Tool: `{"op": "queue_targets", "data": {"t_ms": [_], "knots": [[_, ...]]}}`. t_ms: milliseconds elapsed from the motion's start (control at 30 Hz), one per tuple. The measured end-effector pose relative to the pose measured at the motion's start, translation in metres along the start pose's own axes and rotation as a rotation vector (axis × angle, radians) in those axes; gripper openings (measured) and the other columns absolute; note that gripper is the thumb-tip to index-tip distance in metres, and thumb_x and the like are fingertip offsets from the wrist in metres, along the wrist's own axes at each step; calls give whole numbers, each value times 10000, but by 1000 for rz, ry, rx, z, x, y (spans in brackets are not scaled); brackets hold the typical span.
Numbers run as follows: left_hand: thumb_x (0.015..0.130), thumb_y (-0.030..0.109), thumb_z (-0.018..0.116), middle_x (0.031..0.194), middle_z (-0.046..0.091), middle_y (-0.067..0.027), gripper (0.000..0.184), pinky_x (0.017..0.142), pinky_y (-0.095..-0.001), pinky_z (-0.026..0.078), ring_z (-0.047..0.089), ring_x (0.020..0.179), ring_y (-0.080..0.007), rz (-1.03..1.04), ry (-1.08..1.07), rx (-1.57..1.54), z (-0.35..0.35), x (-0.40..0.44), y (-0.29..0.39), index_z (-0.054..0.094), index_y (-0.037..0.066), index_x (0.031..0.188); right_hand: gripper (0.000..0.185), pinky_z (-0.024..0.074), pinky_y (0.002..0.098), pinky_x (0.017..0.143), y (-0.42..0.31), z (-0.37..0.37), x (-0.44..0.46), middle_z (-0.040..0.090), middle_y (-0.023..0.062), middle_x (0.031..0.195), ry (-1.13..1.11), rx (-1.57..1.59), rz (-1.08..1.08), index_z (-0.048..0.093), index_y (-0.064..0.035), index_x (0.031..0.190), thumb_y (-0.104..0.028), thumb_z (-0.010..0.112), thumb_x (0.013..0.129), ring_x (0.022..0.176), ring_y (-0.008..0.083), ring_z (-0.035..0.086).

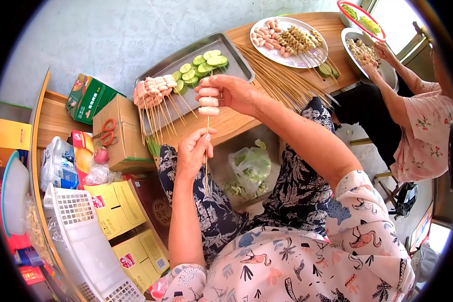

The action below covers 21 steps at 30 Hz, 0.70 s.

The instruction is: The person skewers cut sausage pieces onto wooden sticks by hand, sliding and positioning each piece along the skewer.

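Note:
My left hand (pixel 194 152) pinches the lower part of a bamboo skewer (pixel 207 173), held upright over the table's near edge. Several short pale-pink sausages (pixel 209 101) are threaded across its upper part. My right hand (pixel 236 95) closes around the top sausages, its fingers partly hiding them. Behind the hands, a metal tray (pixel 226 45) carries sliced cucumber (pixel 207 64) and a pile of finished sausage skewers (pixel 155 90), their sticks pointing toward me. To the right lie many bare bamboo skewers (pixel 279 78).
A white oval plate (pixel 259 27) holds loose sausages and brown skewered pieces. At right, a co-worker's hands (pixel 377 60) reach into a metal bowl (pixel 392 75). Below the table edge is a plastic bag of greens (pixel 249 166). Boxes, scissors (pixel 107 132) and a white basket (pixel 85 241) stand left.

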<state>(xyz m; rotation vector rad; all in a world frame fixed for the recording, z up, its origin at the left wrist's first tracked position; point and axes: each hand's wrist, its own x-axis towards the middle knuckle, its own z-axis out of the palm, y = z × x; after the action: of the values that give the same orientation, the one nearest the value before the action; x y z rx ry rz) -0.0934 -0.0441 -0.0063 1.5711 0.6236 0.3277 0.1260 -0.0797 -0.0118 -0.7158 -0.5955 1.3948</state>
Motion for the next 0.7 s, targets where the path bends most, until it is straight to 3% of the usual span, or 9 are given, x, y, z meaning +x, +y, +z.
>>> {"op": "queue_targets", "data": {"t_ms": [100,200,300,333,433,700], "knots": [[959,156,491,587,543,15,212,428,-163,307,390,452,-16,-18,7,-15,2,2,0,635,40,1062,364,470,364,940,2,-2,1,624,90,1020,28,15,21,535,42,1117,-277,473,953,1041,220,595],[955,152,493,581,541,15,210,429,-166,311,396,451,-18,-24,42,-22,1,4,-1,636,38,1060,312,482,314,863,1,-2,0,549,-16,890,-33,49,33,534,-23,1117,-290,487,962,964,160,586],[950,153,499,575,541,14,209,437,-169,319,408,456,-23,-13,51,-38,0,4,0,635,37,1057,303,485,318,836,1,16,-9,574,-4,970,-7,64,21,517,-66,1165,-293,499,965,988,175,598],[959,168,495,586,539,13,215,430,-160,313,407,458,-18,-4,42,-30,-1,4,-2,623,35,1068,308,490,345,848,1,14,-9,586,19,1061,55,-61,142,501,-96,1197,-280,535,952,1027,199,607],[967,186,492,600,541,12,229,424,-152,309,406,459,-14,-2,27,-15,-4,6,-6,608,34,1092,325,493,350,847,13,14,-11,592,41,1131,-42,-116,150,500,-103,1217,-257,563,938,1057,212,609],[938,123,517,691,595,2,239,476,-180,358,429,479,-33,-44,-53,-11,-4,0,-13,605,22,1136,306,488,315,807,3,2,-4,628,85,1132,117,-103,67,549,-78,1187,-240,578,930,1002,193,639]]}}
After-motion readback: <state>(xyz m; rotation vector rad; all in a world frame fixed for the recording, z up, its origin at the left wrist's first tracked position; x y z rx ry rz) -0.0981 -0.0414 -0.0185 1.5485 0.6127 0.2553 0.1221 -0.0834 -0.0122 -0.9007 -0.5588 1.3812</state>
